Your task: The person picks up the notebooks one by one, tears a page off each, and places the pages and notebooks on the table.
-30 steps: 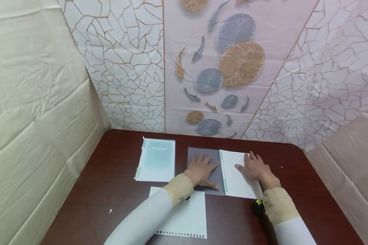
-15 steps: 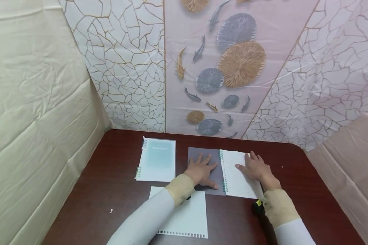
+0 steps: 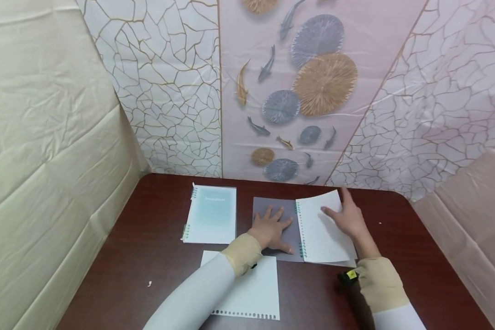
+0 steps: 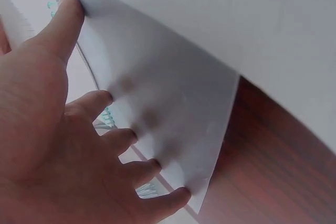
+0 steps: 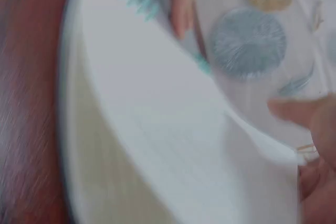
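Lies open near the far edge of the dark red-brown wooden desk (image 3: 119,275), right of its middle, as a white-paged notebook (image 3: 309,238) bound with green rings. Shows at left a smooth grey cover (image 3: 289,236), pressed flat beneath the left hand (image 3: 271,231), with thumb and fingers spread wide. Carries at right a white paper page (image 3: 323,231), bowed up off the sheets below. Meets the right hand (image 3: 350,220) at that page's far-right corner, with thumb clear of the paper and apart from the fingers, partly hidden behind its edge. Toward the desk's near edge, partly under the left white sleeve (image 3: 194,291), a loose white sheet (image 3: 253,286) with punched holes along its near side. Toward the desk's far-left corner, a closed pale-blue rectangular notebook (image 3: 212,215) with ring binding.
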Available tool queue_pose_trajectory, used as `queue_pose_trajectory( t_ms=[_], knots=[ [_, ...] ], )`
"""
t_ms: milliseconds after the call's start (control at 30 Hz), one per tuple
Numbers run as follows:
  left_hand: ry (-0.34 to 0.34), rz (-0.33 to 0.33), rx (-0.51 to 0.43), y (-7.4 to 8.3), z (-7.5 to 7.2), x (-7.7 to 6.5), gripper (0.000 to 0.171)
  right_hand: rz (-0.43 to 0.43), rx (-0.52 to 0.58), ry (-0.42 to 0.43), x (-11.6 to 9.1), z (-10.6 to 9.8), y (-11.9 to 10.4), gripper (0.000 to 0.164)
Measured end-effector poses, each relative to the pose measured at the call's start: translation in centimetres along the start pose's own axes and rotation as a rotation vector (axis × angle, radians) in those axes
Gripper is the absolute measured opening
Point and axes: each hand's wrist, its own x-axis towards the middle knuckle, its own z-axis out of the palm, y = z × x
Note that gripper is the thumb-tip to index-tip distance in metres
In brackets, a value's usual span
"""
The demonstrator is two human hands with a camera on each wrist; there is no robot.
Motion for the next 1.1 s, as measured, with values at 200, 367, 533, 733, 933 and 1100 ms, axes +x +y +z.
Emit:
queue_pose_trajectory(
  t_ms=[200, 367, 533, 733, 933, 1100],
  knots=[
    [0.006, 0.011, 0.006, 0.0, 0.2, 0.3, 0.102, 0.043, -0.013, 0.076, -0.3, -1.0, -0.2, 0.046],
    [0.009, 0.011, 0.011, 0.0, 0.2, 0.2, 0.101, -0.033, -0.062, 0.114, -0.5, -0.9, 0.5, 0.028],
    [0.004, 0.011, 0.008, -0.1, 0.0, -0.1, 0.101, -0.016, -0.045, 0.120, -0.8, -0.4, 1.2, 0.028],
    [0.002, 0.004, 0.013, -0.2, 0.0, -0.1, 0.102, 0.071, 0.041, 0.086, -1.0, 0.5, 2.5, 0.038],
    [0.025, 0.020, 0.058, -0.2, -0.2, -0.1, 0.101, 0.130, 0.173, 0.019, -1.0, 1.5, 4.2, 0.036],
    [0.061, 0.047, 0.114, 0.1, -1.1, 0.7, 0.092, 0.125, 0.245, -0.008, -1.0, 1.8, 4.7, 0.035]
  ],
)
